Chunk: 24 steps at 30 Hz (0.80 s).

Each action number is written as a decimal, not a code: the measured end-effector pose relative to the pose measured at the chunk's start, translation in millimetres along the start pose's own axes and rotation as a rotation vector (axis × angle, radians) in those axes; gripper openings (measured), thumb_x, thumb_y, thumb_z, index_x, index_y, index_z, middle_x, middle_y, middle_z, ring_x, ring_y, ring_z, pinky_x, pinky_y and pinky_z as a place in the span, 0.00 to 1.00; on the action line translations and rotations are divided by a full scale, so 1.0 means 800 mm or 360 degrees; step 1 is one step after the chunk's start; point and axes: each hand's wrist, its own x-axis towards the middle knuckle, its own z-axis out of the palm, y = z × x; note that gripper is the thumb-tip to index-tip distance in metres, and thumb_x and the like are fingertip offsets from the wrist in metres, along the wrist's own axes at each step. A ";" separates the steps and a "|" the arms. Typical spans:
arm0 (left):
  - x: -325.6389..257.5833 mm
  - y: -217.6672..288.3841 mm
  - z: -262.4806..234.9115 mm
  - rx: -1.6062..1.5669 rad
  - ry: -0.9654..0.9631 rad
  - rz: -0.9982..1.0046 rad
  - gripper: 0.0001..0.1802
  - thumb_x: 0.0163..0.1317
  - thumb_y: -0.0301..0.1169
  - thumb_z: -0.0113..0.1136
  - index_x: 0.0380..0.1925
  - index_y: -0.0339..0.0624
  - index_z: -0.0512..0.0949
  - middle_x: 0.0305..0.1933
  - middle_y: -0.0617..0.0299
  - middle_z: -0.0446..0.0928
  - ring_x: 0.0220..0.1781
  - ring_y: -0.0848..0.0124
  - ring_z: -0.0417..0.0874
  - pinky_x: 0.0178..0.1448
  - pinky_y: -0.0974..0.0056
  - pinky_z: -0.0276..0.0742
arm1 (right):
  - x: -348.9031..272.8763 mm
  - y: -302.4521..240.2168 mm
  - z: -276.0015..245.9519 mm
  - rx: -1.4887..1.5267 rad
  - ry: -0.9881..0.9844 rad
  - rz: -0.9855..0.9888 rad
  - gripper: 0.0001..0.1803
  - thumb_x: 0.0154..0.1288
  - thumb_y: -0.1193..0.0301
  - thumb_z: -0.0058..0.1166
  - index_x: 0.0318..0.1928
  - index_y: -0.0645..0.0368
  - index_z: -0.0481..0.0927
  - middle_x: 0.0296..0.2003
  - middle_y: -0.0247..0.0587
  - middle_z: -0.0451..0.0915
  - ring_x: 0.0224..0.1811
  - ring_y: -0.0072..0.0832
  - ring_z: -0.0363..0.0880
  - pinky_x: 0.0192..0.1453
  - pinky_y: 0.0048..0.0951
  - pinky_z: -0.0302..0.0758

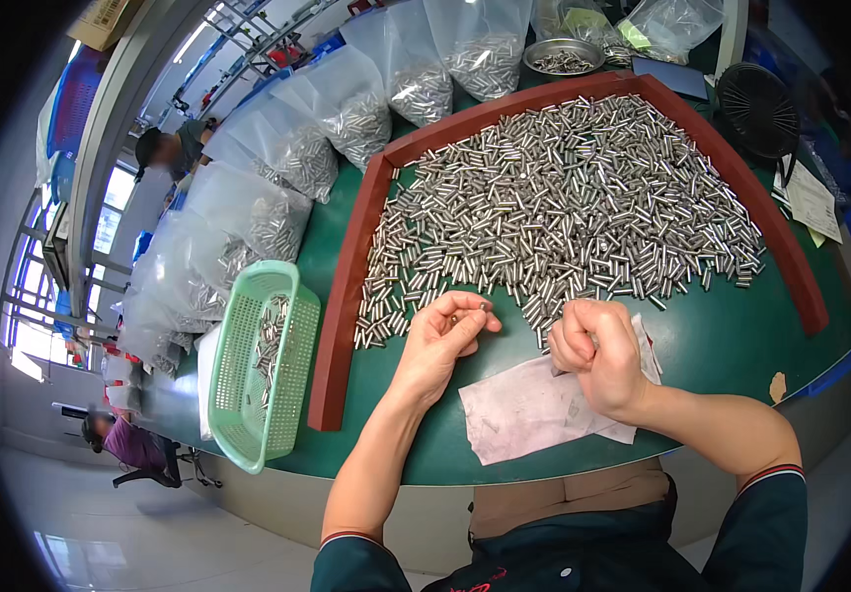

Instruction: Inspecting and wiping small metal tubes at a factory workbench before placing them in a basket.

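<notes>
A large heap of small shiny metal pins (564, 187) is spread over the green table in front of me. My left hand (442, 335) is at the heap's near edge, fingers curled with a metal pin showing by the fingertips. To its right my right hand (598, 355) is closed in a fist; what it holds is mostly hidden by the fingers. Below that fist a stained pale cloth (524, 409) lies on the table, partly under the hand.
A dark red frame (345, 326) borders the heap on three sides. Left of it stands a green basket (292, 370) with some pins. Several clear bags (356, 113) of pins line the back, near a metal bowl (564, 44). A black fan (758, 111) and papers (809, 205) are at right.
</notes>
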 end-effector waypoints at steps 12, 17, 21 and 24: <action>-0.003 -0.002 0.005 0.0026 0.0012 0.0030 0.05 0.58 0.26 0.52 0.34 0.38 0.72 0.28 0.64 0.75 0.21 0.86 0.60 0.23 0.78 0.54 | -0.003 0.002 -0.001 0.0018 -0.0003 0.0009 0.19 0.59 0.70 0.32 0.11 0.56 0.53 0.10 0.28 0.53 0.13 0.16 0.47 0.18 0.21 0.47; -0.030 -0.001 0.039 0.0944 -0.0086 0.0339 0.04 0.52 0.23 0.57 0.27 0.34 0.74 0.18 0.71 0.67 0.19 0.84 0.62 0.22 0.77 0.58 | 0.002 0.002 -0.002 -0.0047 0.0006 -0.0032 0.19 0.59 0.68 0.32 0.11 0.55 0.54 0.09 0.28 0.53 0.12 0.17 0.47 0.18 0.22 0.47; -0.035 -0.001 0.058 0.1379 -0.0213 0.0520 0.04 0.50 0.24 0.56 0.25 0.36 0.73 0.13 0.68 0.62 0.16 0.79 0.62 0.21 0.72 0.58 | 0.001 0.003 -0.003 -0.0117 0.0022 -0.0075 0.20 0.60 0.67 0.31 0.11 0.54 0.53 0.08 0.28 0.51 0.11 0.18 0.45 0.18 0.23 0.46; -0.040 0.004 0.047 0.0599 -0.0126 0.0157 0.07 0.60 0.30 0.50 0.29 0.37 0.70 0.18 0.70 0.65 0.22 0.83 0.63 0.25 0.74 0.59 | 0.003 0.002 0.002 -0.0084 0.0000 -0.0064 0.19 0.60 0.67 0.31 0.11 0.54 0.53 0.08 0.28 0.51 0.11 0.18 0.45 0.18 0.23 0.46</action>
